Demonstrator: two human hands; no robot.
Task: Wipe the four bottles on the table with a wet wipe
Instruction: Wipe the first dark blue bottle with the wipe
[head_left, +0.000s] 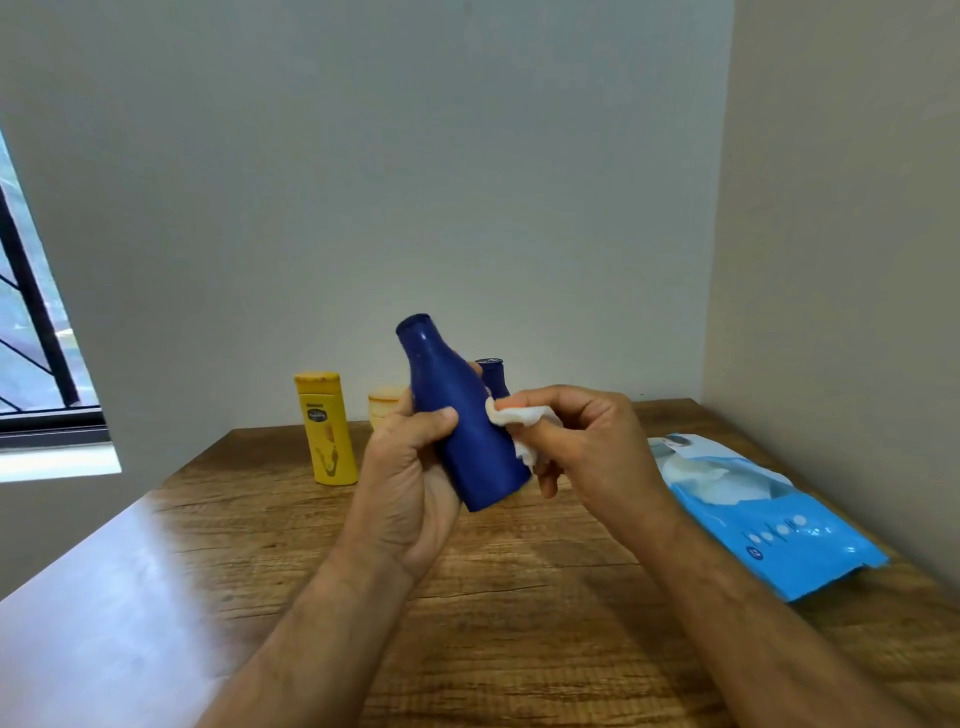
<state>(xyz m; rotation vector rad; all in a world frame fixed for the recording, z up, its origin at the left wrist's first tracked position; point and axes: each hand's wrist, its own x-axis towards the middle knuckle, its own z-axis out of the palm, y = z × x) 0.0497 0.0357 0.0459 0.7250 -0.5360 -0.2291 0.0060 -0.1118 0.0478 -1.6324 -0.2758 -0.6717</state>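
Wiping is under way on a dark blue bottle (457, 426), lifted above the wooden table (519, 597): the left hand (410, 478) grips its body while the right hand (587, 447) pinches a white wet wipe (519, 421) against its side. Three more bottles stand behind, near the wall; whether they are clean cannot be told.

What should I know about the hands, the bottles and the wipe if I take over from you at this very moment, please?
Left hand: grip round the blue bottle, held tilted above the table.
Right hand: pinches the wet wipe against that bottle's side.
At the back of the table: yellow bottle, a pale one mostly hidden by the left hand, a second blue bottle.
Wipe pack lies open on the right.
Done: wiping the held bottle is under way. Whether the others are wiped cannot be told.
Left: finish this bottle, then any unwiped ones.
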